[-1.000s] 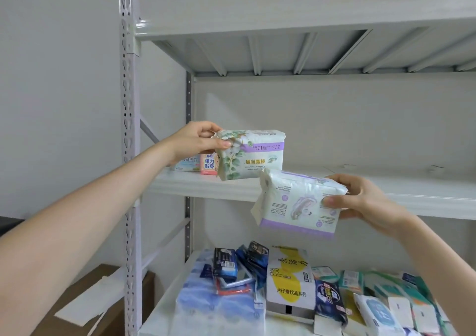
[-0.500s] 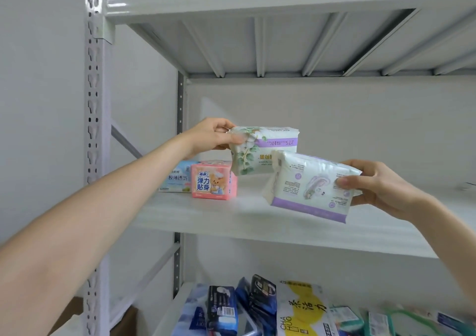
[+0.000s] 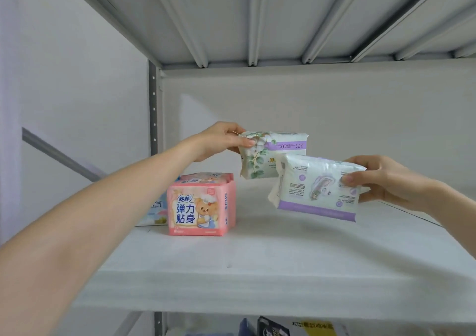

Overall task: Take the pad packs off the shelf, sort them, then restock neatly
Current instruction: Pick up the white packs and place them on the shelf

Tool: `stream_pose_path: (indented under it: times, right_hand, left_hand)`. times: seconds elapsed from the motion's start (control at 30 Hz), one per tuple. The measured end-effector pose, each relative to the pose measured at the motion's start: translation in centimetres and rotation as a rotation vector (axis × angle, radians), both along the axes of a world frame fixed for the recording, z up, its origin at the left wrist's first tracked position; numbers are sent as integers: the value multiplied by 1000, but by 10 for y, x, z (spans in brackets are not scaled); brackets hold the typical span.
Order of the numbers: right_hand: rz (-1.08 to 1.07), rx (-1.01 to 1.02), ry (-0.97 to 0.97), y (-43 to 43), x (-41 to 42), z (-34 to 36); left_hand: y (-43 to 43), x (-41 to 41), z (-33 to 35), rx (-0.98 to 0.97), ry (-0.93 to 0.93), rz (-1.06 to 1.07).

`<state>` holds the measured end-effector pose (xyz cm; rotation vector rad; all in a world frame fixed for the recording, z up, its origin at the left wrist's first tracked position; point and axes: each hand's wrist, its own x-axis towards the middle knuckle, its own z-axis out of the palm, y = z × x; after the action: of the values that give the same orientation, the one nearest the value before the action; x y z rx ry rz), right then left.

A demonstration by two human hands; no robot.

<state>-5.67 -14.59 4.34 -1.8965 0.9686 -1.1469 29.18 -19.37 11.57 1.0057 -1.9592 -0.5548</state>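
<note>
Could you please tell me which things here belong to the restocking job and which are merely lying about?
In the job: leaf-print pack in the left hand; purple-edged pack in the right hand; pink packs and blue pack on the shelf.

Lying about: dark package and yellow package on the tier below, barely visible.

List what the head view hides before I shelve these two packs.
Head view:
- Pale blue pack: mostly behind the left forearm and pink pack.
- Leaf-print pack: lower right corner covered by the purple-banded pack.
- Goods on the lower shelf: cut off by the bottom edge.
- Small print on held packs: too small.
</note>
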Motion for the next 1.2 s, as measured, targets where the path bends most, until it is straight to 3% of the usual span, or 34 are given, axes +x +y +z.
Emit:
stream_pose_path:
  times: [0.3, 1.2]
  right_hand:
    - [54, 120, 186, -62, 15, 6]
    - [101, 243, 174, -162, 45, 6]
  left_hand:
    - [-69, 16, -8, 100, -56, 37]
    - [-180, 21, -18, 323, -64, 70]
